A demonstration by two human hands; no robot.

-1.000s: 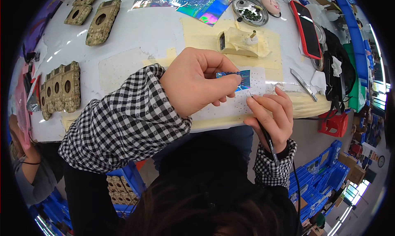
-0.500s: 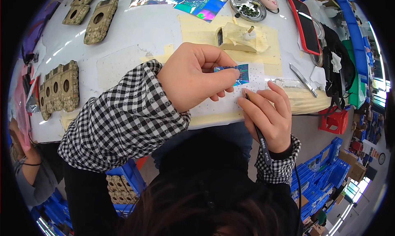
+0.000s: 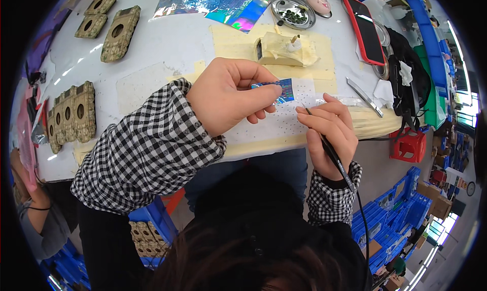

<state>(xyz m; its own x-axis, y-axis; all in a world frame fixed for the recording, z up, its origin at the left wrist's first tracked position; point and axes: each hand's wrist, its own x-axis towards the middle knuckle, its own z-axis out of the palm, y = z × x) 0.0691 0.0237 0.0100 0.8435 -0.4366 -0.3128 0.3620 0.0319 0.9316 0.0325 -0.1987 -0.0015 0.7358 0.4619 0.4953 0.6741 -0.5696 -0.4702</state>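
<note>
My left hand (image 3: 223,95) pinches a small, shiny blue holographic sticker sheet (image 3: 287,90) between thumb and fingers, over the near part of the table. In my right hand (image 3: 332,131), closed like a pen grip, are slim black tweezers (image 3: 333,155). Their fine tip points up toward the sheet and stands a little to its right, apart from it. Beneath both hands lies a white paper (image 3: 276,126) dotted with tiny dark specks. Just beyond them a block wrapped in yellowish tape (image 3: 284,51) carries a small peg.
Camouflage-patterned casings with round holes (image 3: 83,113) sit at left, others (image 3: 119,35) farther back. Holographic sheets (image 3: 243,7), a round dish of dark small parts (image 3: 293,12), a red-cased phone (image 3: 365,31) and a metal knife (image 3: 365,96) line the far and right side.
The tweezers have tilted and slid within my right hand, their back end now farther right. My left hand still holds the sheet. The whole view has shifted slightly.
</note>
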